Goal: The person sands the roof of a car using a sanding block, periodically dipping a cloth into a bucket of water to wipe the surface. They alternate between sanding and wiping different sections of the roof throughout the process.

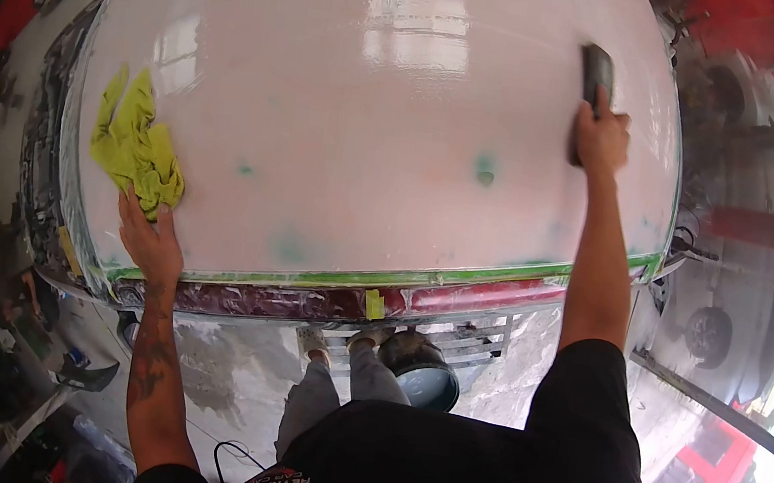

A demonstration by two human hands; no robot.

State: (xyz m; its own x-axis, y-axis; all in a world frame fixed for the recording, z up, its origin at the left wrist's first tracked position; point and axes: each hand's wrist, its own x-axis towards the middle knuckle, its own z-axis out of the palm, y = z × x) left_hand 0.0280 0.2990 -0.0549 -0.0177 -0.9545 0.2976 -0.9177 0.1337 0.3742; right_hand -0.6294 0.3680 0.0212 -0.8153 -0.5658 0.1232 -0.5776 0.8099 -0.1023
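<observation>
A wet, pale pink car panel (368, 161) with a few green patches spreads out in front of me. At its right side my right hand (602, 141) grips a long dark sanding block (597, 72), which lies against the surface and is slightly blurred. On the left, my left hand (151, 235) has its thumb and fingers at the lower end of a crumpled yellow-green cloth (137, 135) resting on the panel. The fingertips are partly hidden by the cloth.
Green masking tape (461, 276) runs along the near edge, above a dark red strip (300, 306). A bucket of water (427, 384) stands on the floor by my feet. Another car (746, 191) is at the right, and parts clutter the left.
</observation>
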